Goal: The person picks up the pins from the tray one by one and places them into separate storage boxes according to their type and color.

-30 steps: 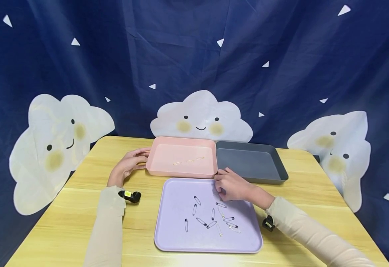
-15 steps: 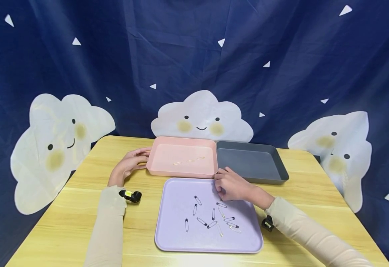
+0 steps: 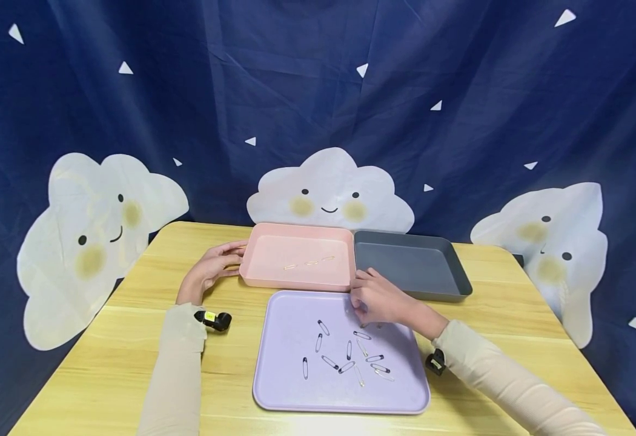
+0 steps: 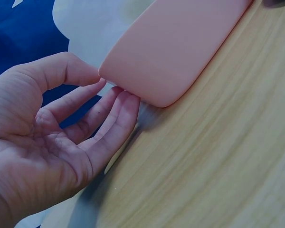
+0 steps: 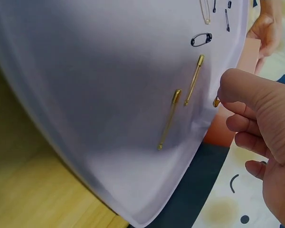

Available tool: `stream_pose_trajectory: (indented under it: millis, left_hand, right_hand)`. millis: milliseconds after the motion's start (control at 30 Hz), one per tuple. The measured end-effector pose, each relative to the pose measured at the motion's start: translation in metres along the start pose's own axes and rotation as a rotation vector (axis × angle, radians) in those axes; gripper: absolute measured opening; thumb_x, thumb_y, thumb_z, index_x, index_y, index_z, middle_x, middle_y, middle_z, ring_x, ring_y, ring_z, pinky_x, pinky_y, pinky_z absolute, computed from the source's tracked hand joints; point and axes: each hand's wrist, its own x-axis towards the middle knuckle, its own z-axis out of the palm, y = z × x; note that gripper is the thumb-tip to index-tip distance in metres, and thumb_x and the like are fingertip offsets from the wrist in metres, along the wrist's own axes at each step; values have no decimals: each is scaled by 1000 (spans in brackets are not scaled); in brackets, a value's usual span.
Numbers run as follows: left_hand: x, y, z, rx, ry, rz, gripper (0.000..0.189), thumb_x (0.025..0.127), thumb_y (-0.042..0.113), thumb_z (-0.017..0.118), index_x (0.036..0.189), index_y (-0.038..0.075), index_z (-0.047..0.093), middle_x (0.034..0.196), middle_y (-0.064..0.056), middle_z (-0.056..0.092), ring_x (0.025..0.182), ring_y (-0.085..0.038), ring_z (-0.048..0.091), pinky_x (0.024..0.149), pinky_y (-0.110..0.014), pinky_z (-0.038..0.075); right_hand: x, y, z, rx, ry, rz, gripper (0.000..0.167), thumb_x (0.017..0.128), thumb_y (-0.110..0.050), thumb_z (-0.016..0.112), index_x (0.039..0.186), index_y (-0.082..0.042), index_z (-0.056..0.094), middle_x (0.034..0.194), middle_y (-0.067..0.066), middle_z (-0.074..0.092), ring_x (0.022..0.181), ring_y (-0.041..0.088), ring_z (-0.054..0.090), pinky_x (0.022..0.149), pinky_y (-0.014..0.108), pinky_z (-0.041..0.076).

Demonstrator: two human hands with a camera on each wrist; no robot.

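My right hand point(image 3: 379, 298) is over the far edge of the lilac tray point(image 3: 291, 396). Its thumb and forefinger pinch a gold safety pin point(image 5: 216, 102), of which only one end shows. Two other gold safety pins lie beneath that hand, one nearer point(image 5: 169, 118) and one farther point(image 5: 194, 80). Black safety pins, such as one in the right wrist view point(image 5: 201, 39), are scattered over the tray with more gold ones. With extended fingers, my left hand point(image 3: 211, 269) touches the left end of the pink tray point(image 4: 156, 52), fingertips against its outer wall.
Inside the pink tray lie three gold safety pins point(image 3: 311, 263) in a row. A dark grey tray point(image 3: 410, 266) adjoins it on the right. Both stand behind the lilac tray on a wooden table point(image 3: 105, 369), in front of a blue curtain point(image 3: 296, 79) with clouds.
My right hand has risen slightly from the lilac tray, and the gold pins below it show a little more. My left hand has stayed at the pink tray.
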Motion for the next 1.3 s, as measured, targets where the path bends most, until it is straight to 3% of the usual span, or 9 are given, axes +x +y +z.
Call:
stream_pose_trajectory:
  millis: [300, 633, 867, 1300]
  left_hand:
    - [1, -1, -1, -15, 3, -8, 59, 100, -1, 56, 156, 4, 39, 143, -17, 51, 108, -9, 64, 87, -25, 58]
    - [2, -3, -3, -22, -4, 5, 59, 100, 0, 55, 156, 4, 39, 138, -13, 55, 103, -7, 64, 87, -25, 58]
    - [2, -4, -4, -24, -5, 9, 58, 100, 1, 56, 156, 4, 40, 136, -10, 57, 104, -6, 65, 86, -25, 58]
    - [3, -4, -2, -35, -7, 8, 60, 99, 1, 58, 156, 2, 38, 132, -7, 59, 105, -8, 65, 87, -25, 58]
  right_hand:
    - [5, 3, -7, -34, 2, 1, 17, 66, -13, 78, 64, -23, 64, 74, -10, 52, 83, 15, 46, 75, 29, 31]
    - [15, 11, -23, -10, 56, 23, 17, 69, -11, 79, 65, -20, 65, 74, -6, 55, 79, 15, 39, 75, 31, 29]
    - [26, 16, -32, -13, 119, 40, 15, 68, -8, 80, 66, -17, 68, 74, -1, 59, 79, 19, 44, 77, 35, 35]
    - [42, 26, -39, -1, 167, 75, 16, 69, -10, 81, 68, -16, 66, 74, -1, 57, 80, 19, 45, 75, 36, 35]
